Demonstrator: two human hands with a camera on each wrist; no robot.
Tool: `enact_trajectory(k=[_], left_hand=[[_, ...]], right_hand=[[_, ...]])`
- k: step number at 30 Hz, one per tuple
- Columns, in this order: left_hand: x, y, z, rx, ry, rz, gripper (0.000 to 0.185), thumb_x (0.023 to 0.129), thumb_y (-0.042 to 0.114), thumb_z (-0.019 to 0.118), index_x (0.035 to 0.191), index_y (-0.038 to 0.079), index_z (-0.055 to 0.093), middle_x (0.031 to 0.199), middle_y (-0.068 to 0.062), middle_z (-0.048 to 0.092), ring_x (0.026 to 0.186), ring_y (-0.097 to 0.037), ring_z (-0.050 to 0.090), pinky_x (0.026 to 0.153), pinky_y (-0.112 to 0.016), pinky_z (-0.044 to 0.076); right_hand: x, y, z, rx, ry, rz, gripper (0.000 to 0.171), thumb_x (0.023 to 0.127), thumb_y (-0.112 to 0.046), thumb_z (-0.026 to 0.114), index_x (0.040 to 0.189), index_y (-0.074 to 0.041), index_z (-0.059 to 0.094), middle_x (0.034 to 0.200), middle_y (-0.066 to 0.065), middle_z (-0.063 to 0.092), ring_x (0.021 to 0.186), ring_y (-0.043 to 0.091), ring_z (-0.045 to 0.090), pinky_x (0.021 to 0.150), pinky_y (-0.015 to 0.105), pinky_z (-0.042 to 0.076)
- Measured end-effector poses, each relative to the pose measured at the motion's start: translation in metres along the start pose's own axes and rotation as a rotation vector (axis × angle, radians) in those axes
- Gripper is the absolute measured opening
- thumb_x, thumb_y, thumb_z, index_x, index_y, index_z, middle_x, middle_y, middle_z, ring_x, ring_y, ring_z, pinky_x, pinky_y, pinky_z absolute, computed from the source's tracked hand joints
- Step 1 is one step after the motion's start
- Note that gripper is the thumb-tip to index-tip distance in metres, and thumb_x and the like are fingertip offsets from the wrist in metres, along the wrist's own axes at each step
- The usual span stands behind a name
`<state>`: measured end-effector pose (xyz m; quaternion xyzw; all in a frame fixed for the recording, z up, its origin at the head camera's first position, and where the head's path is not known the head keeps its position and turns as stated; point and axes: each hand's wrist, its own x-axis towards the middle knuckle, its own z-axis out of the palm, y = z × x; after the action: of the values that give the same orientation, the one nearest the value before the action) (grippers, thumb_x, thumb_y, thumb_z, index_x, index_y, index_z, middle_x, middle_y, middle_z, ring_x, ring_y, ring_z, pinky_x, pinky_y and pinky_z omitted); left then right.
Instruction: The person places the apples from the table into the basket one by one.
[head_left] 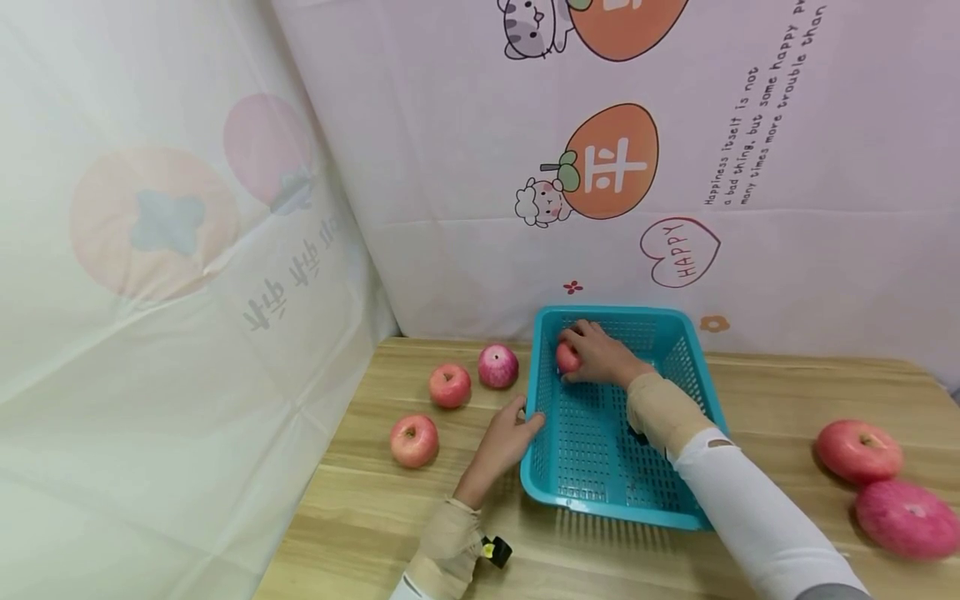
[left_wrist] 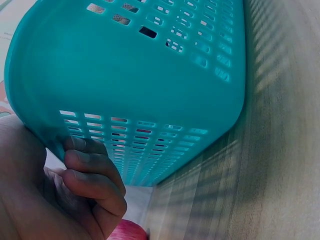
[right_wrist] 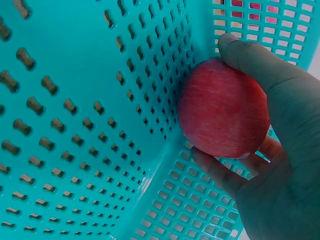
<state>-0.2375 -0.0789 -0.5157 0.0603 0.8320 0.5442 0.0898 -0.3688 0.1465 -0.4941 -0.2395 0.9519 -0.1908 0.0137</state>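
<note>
A teal plastic basket (head_left: pixel 622 510) with slotted walls stands on the wooden table. Inside it, at the far left corner, my right hand (head_left: pixel 597 354) grips a red apple (right_wrist: pixel 222 107), thumb on one side and fingers curled round the other. My left hand (head_left: pixel 504 442) pinches the basket's left rim, its thumb over the edge and its curled fingers against the outer wall, as the left wrist view shows. Left of the basket sit two apples (head_left: pixel 450 386) (head_left: pixel 414 441) and a darker pink-purple round fruit (head_left: pixel 498 367).
At the table's right lie a large red apple (head_left: pixel 858 451) and a pink-purple fruit (head_left: pixel 907 518), side by side. A white printed cloth (head_left: pixel 465 167) hangs behind the table, and another pale cloth (head_left: pixel 150 400) hangs along its left side.
</note>
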Motion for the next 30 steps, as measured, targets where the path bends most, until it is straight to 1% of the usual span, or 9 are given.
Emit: enact_trajectory(k=[6,12,18,21,25,30], left_hand=[[-0.0006,0.0005,0.0008,-0.002,-0.003,0.001,0.045,0.107,0.039,0.057,0.139,0.008,0.062,0.11,-0.01,0.071,0.09,-0.016,0.068,0.077,-0.033,0.058],[-0.0013,0.0003,0.0013,-0.01,-0.008,-0.003,0.044,0.107,0.038,0.057,0.139,0.007,0.061,0.109,-0.009,0.071,0.088,-0.015,0.068,0.076,-0.033,0.059],[-0.0018,0.0018,0.0011,-0.002,-0.002,0.002,0.042,0.107,0.036,0.056,0.138,0.007,0.062,0.11,-0.009,0.071,0.09,-0.016,0.068,0.078,-0.033,0.059],[-0.0015,0.0021,0.0009,0.004,0.003,0.008,0.04,0.107,0.034,0.056,0.136,0.007,0.063,0.109,-0.009,0.071,0.09,-0.015,0.068,0.077,-0.032,0.058],[-0.0009,0.0019,0.001,0.006,0.004,0.011,0.038,0.108,0.033,0.056,0.135,0.008,0.063,0.108,-0.009,0.071,0.088,-0.015,0.068,0.075,-0.031,0.058],[-0.0003,0.001,0.0012,-0.002,0.002,0.007,0.038,0.108,0.032,0.057,0.136,0.008,0.063,0.111,-0.01,0.073,0.09,-0.015,0.07,0.077,-0.033,0.06]], right_hand=[[-0.0002,0.001,0.0031,-0.009,0.007,-0.005,0.071,0.087,-0.028,0.089,0.147,-0.008,0.057,0.146,0.021,0.051,0.128,0.04,0.05,0.104,0.063,0.052],[-0.0011,0.0028,0.0078,-0.041,-0.001,-0.007,0.074,0.087,-0.03,0.089,0.15,-0.009,0.056,0.148,0.021,0.051,0.13,0.042,0.051,0.102,0.065,0.053],[0.0003,0.0017,0.0087,-0.097,0.028,-0.031,0.075,0.086,-0.031,0.09,0.149,-0.009,0.056,0.15,0.021,0.052,0.134,0.043,0.051,0.106,0.064,0.051],[0.0003,0.0001,0.0074,-0.117,0.037,-0.041,0.076,0.085,-0.032,0.091,0.149,-0.008,0.057,0.15,0.021,0.053,0.134,0.043,0.051,0.107,0.064,0.051],[-0.0005,-0.0026,0.0054,-0.11,0.025,-0.032,0.077,0.085,-0.032,0.091,0.15,-0.007,0.056,0.151,0.021,0.052,0.135,0.043,0.05,0.107,0.064,0.051],[-0.0003,-0.0045,0.0039,-0.113,0.0,-0.024,0.08,0.085,-0.032,0.091,0.152,-0.008,0.054,0.153,0.022,0.05,0.137,0.044,0.049,0.107,0.065,0.051]])
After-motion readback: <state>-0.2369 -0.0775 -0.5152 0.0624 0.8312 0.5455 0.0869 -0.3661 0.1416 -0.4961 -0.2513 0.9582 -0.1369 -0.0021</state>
